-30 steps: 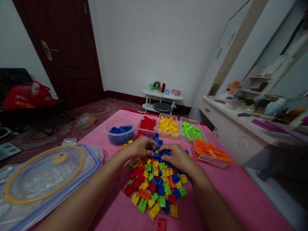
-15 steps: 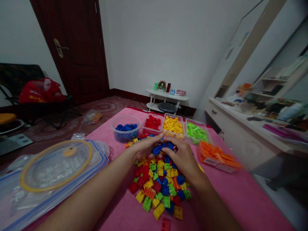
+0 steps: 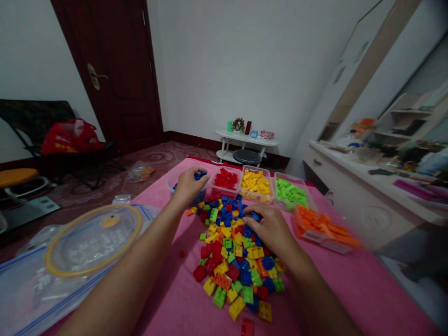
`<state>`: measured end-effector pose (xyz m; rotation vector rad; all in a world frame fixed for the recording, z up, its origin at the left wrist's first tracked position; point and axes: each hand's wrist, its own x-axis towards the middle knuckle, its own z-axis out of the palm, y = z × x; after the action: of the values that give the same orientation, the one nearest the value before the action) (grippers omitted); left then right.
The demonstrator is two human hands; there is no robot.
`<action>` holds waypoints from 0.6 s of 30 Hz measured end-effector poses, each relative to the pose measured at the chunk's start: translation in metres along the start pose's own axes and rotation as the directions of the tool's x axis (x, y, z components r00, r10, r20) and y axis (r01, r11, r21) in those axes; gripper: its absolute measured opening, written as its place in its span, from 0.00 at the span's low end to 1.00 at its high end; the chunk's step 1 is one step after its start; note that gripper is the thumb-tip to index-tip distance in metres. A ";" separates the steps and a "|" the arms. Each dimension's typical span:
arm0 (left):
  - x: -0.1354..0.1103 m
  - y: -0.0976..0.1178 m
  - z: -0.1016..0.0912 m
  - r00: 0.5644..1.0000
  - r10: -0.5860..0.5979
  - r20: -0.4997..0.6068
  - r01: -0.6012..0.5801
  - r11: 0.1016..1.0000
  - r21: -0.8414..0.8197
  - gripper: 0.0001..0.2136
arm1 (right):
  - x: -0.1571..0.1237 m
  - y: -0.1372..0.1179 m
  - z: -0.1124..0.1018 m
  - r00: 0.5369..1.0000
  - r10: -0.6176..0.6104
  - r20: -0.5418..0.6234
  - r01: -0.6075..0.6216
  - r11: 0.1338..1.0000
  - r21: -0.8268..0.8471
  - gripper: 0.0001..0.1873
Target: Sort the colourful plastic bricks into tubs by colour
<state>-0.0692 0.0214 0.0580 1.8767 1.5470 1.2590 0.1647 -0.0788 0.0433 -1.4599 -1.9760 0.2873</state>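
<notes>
At the far left of the pink cloth [image 3: 350, 284], the left hand [image 3: 188, 185] is hovering over one round clear plastic bowl [image 3: 171, 182], its fingers closing tightly around a blue brick [image 3: 200, 175] that is poking out between thumb and forefinger. Right of the bowl, four clear rectangular tubs are standing in a curving row. One red tub [image 3: 226, 179] is sitting just beside the bowl, one yellow tub [image 3: 255, 183] is touching it, one green tub [image 3: 289, 192] is following, and one orange tub [image 3: 320, 227] is lying nearer and furthest right. Each is holding studded bricks of a single colour. Near the middle, one loose heap [image 3: 231, 266] of small glossy plastic bricks is spreading over the cloth in blue, red, yellow, green and orange, mostly square and stubby with round studs. The right hand [image 3: 271, 228] is resting palm down on the far right part of the heap, fingers half curled, fingertips pressing among blue pieces; whether it is gripping any cannot be told. One red brick [image 3: 247, 326] is lying alone at the near edge. To the left, one round clear lid [image 3: 91, 238] with a yellow ring is lying flat.
</notes>
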 end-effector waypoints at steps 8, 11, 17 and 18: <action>-0.011 -0.009 0.019 0.943 0.308 0.122 -0.330 0.904 0.270 0.14 | 0.001 0.014 -0.011 0.992 0.105 0.071 -0.088 0.974 -0.207 0.11; -0.023 0.000 0.034 0.823 0.292 0.487 -0.410 0.899 0.154 0.14 | 0.001 0.025 -0.018 0.990 0.110 0.086 -0.084 0.961 -0.263 0.12; -0.037 -0.009 0.048 0.620 0.303 0.724 -0.561 0.816 0.139 0.24 | -0.007 0.032 -0.003 0.957 0.104 0.272 -0.022 0.957 -0.290 0.18; -0.038 -0.010 0.049 0.624 0.310 0.718 -0.558 0.819 0.132 0.24 | -0.007 0.032 0.002 0.953 0.105 0.284 -0.017 0.955 -0.297 0.19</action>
<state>-0.0337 0.0009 0.0103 2.6621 0.9529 0.3190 0.1895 -0.0740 0.0223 -1.7518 -2.2930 0.2633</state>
